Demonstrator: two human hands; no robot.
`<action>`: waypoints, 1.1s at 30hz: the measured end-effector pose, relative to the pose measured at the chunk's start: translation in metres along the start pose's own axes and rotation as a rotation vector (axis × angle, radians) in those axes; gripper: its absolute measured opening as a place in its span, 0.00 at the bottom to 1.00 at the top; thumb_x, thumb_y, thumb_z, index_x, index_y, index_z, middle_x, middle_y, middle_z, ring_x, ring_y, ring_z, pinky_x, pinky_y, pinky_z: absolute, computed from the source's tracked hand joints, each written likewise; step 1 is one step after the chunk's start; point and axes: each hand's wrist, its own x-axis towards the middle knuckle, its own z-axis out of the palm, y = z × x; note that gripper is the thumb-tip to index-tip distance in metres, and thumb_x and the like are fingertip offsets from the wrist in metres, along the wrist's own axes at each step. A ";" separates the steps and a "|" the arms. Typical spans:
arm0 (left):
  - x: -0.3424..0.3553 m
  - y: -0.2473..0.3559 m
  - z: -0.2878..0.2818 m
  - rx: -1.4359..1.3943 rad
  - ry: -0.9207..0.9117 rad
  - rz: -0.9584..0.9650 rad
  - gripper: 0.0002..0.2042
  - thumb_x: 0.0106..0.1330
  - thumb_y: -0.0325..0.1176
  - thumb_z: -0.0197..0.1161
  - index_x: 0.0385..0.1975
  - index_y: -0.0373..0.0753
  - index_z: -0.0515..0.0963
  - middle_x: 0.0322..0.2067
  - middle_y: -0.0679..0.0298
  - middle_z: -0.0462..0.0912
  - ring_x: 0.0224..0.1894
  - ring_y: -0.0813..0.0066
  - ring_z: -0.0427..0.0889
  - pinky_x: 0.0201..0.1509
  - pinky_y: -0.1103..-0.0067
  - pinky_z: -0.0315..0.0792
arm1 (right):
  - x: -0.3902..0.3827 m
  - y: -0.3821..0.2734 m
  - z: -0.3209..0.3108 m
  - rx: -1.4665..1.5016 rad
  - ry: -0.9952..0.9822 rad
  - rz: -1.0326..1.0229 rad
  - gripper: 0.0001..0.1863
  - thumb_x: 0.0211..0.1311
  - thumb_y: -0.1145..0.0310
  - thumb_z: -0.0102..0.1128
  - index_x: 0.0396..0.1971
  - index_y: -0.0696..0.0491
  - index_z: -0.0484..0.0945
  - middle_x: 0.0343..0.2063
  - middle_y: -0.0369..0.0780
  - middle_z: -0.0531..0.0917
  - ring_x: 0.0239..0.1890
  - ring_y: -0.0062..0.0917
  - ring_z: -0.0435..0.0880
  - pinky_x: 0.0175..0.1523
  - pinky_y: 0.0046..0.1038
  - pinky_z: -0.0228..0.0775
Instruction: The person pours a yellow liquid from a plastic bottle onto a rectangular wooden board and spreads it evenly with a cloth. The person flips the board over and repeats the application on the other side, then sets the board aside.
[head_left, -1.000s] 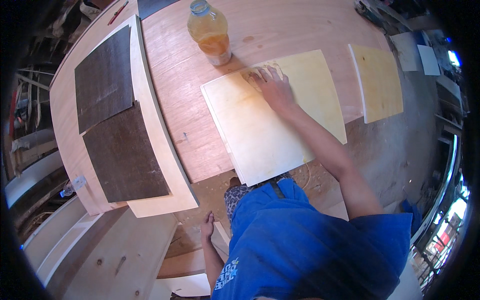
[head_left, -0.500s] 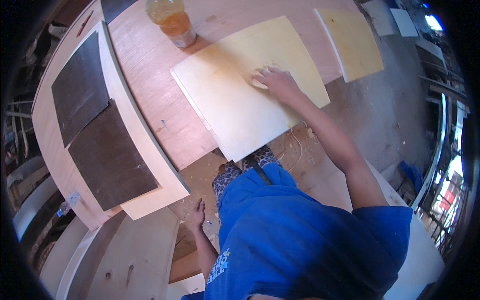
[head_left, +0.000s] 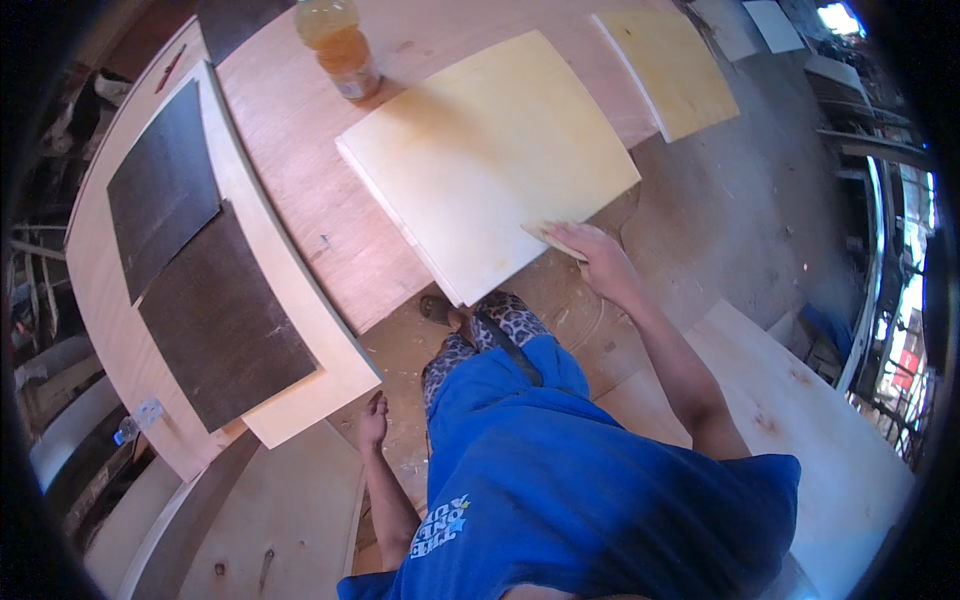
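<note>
One right hand (head_left: pixel 598 258) is pressing a small sandpaper pad (head_left: pixel 547 234) under flat fingers onto the pale yellow square plywood panel (head_left: pixel 480 160). Left hand (head_left: pixel 373 420) is hanging loosely open, holding nothing.

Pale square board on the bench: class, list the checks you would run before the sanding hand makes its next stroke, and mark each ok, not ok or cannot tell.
1. Right hand at the pale board, on its near edge: ok.
2. Sanding pad under the fingers: ok.
3. Board lying flat on the bench: ok.
4. Bottle standing off the board: ok.
5. Left hand steadying the board: not ok, it hangs by the side.
6. Board clamped: cannot tell.
</note>
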 end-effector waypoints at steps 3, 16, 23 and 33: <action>-0.003 -0.014 -0.002 0.099 0.007 -0.037 0.26 0.77 0.50 0.54 0.66 0.38 0.74 0.57 0.49 0.83 0.57 0.63 0.83 0.65 0.71 0.72 | 0.075 -0.019 0.022 0.062 0.107 -0.053 0.35 0.51 0.86 0.54 0.63 0.50 0.77 0.64 0.47 0.78 0.67 0.45 0.74 0.74 0.41 0.62; -0.063 -0.008 0.036 -0.203 0.137 -0.206 0.27 0.78 0.50 0.55 0.66 0.37 0.74 0.50 0.52 0.86 0.50 0.66 0.83 0.57 0.73 0.75 | 0.287 -0.058 0.115 -0.519 0.192 -0.175 0.26 0.68 0.70 0.51 0.66 0.39 0.73 0.67 0.40 0.75 0.70 0.40 0.69 0.63 0.50 0.67; -0.060 0.029 0.045 -0.232 0.101 -0.225 0.28 0.78 0.48 0.56 0.68 0.34 0.71 0.59 0.50 0.81 0.59 0.64 0.81 0.65 0.72 0.71 | 0.310 -0.058 0.120 -0.533 0.180 -0.205 0.27 0.66 0.71 0.55 0.66 0.41 0.73 0.67 0.39 0.74 0.71 0.41 0.67 0.62 0.53 0.66; -0.038 0.058 0.033 -0.303 0.109 -0.174 0.28 0.79 0.48 0.53 0.68 0.30 0.70 0.64 0.46 0.76 0.68 0.58 0.74 0.72 0.69 0.65 | 0.288 -0.062 0.091 -0.514 0.134 -0.239 0.27 0.65 0.71 0.54 0.65 0.42 0.73 0.65 0.40 0.74 0.69 0.41 0.69 0.63 0.51 0.66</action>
